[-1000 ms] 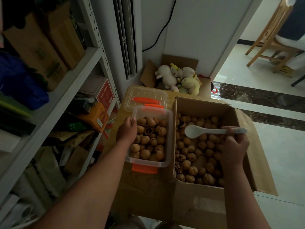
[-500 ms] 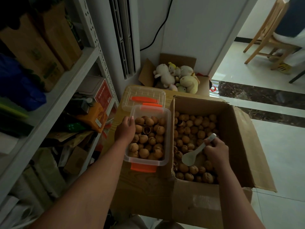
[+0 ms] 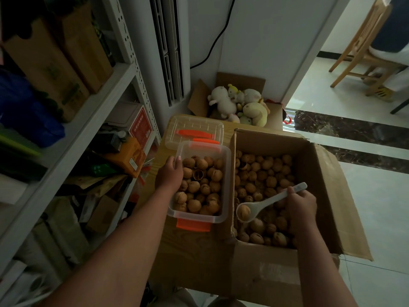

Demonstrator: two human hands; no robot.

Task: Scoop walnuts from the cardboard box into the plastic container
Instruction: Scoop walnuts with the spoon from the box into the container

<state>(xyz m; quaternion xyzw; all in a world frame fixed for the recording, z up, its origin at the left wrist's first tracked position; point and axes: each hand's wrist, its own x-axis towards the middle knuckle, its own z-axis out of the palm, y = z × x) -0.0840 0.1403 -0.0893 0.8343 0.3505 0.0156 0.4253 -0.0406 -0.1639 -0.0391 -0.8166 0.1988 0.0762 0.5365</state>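
On the table's (image 3: 194, 251) right side, an open box (image 3: 276, 140) holds loose walnuts (image 3: 265, 173). Touching its left wall stands a clear container (image 3: 228, 185), nearly full of walnuts; its lid (image 3: 194, 127) lies behind, at the far edge. The left hand (image 3: 169, 176) grips the container's left rim. The right hand (image 3: 302, 207), inside the box, is curled round a white spoon (image 3: 265, 202) carrying one walnut (image 3: 244, 212).
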